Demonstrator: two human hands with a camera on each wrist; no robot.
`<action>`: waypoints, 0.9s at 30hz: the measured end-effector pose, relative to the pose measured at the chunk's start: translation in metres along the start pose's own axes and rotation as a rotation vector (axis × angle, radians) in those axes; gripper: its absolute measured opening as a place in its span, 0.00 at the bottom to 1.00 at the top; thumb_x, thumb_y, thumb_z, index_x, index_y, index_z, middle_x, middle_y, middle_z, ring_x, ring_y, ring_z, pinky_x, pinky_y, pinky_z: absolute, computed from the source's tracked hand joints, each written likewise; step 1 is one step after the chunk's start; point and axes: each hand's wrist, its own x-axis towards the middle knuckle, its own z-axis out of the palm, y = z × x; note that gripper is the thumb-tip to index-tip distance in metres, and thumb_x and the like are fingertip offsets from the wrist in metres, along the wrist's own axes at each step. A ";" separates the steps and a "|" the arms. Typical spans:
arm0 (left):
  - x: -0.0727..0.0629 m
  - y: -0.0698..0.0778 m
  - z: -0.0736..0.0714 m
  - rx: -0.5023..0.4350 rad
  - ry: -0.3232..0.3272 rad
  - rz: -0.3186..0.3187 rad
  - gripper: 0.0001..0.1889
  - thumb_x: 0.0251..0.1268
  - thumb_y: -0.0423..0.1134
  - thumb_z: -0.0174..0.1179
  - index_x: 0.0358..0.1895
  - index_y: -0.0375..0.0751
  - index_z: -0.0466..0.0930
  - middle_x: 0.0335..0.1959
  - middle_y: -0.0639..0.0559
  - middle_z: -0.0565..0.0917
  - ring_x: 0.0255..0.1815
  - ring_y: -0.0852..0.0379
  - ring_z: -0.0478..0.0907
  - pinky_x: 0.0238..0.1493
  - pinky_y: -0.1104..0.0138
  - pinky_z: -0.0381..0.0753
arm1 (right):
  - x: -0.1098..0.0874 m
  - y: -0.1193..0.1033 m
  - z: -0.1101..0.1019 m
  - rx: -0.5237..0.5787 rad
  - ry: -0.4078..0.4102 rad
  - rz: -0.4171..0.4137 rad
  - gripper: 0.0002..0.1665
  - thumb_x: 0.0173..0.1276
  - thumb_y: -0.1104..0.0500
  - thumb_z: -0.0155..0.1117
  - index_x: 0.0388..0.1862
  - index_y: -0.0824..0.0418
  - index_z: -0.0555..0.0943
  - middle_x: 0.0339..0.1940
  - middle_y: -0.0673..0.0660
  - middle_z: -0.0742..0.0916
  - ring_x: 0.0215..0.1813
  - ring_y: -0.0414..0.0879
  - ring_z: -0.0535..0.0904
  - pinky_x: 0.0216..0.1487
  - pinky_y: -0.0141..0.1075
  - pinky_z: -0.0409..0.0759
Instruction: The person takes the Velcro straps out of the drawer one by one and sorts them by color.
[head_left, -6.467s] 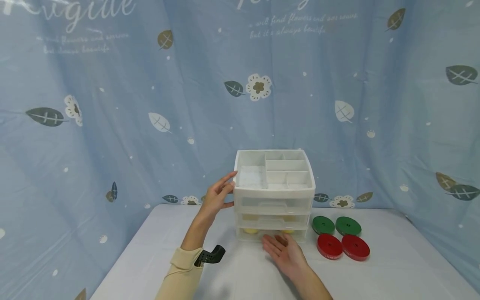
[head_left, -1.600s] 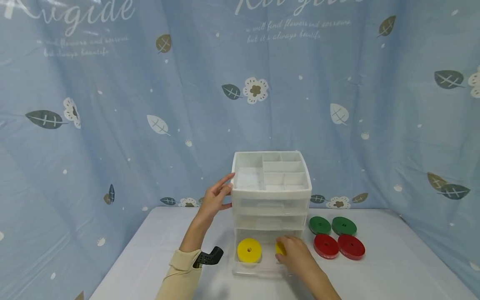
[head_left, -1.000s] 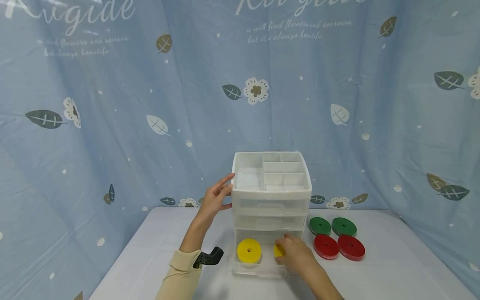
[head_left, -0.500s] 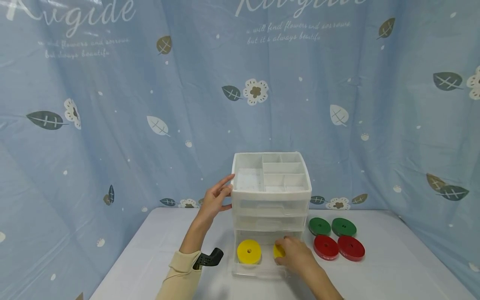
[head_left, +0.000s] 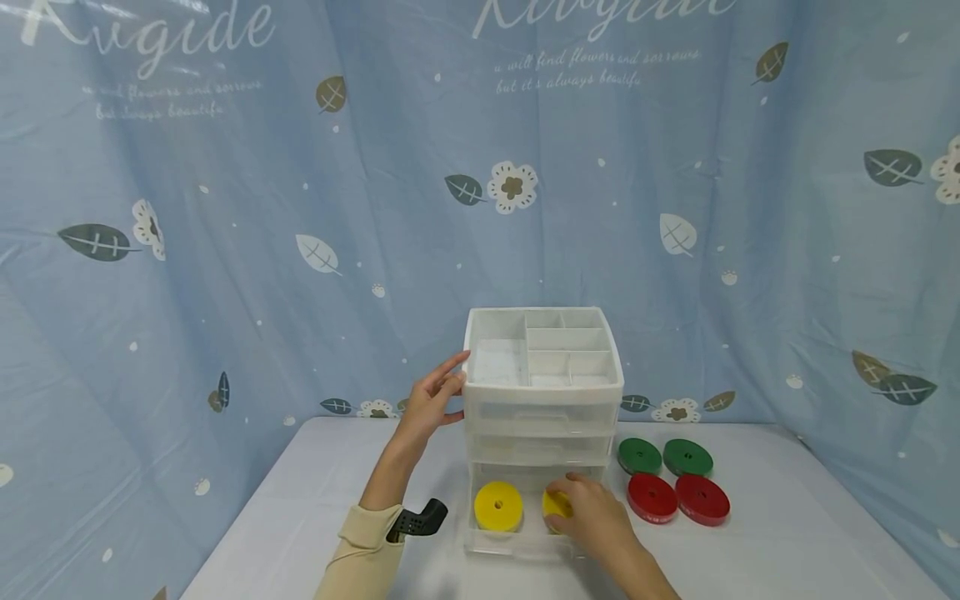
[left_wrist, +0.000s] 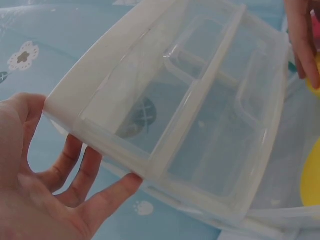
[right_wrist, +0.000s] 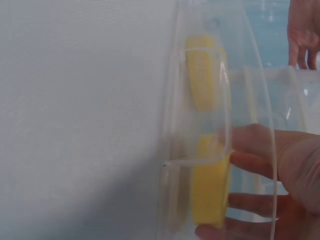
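A white drawer unit (head_left: 543,389) with clear drawers stands on the table, its bottom drawer (head_left: 517,543) pulled out. In that drawer a yellow disc (head_left: 498,506) with a small centre hole lies at the left. My right hand (head_left: 596,512) reaches into the drawer and grips a second yellow disc (head_left: 556,505) by its edge, fingers and thumb around it; in the right wrist view this yellow disc (right_wrist: 210,185) shows through the clear drawer front. My left hand (head_left: 427,402) is at the unit's left side, its spread fingertips (left_wrist: 132,181) pressed against the wall.
Right of the unit, two green discs (head_left: 687,457) lie behind two red discs (head_left: 702,500) on the white table (head_left: 795,533). Open compartments (head_left: 567,364) top the unit. A blue patterned curtain (head_left: 405,208) hangs behind the table.
The bottom drawer, pushed in at first, has come out towards me. My right hand has moved into it and taken hold of the right yellow disc, shifting it slightly left. My left hand has stayed put.
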 end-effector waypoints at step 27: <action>0.002 0.000 0.001 -0.002 0.006 0.006 0.20 0.73 0.56 0.53 0.65 0.77 0.70 0.57 0.50 0.79 0.55 0.53 0.76 0.54 0.50 0.84 | -0.016 -0.004 0.002 -0.069 0.217 -0.004 0.21 0.49 0.45 0.80 0.43 0.45 0.88 0.61 0.57 0.83 0.52 0.57 0.82 0.53 0.56 0.83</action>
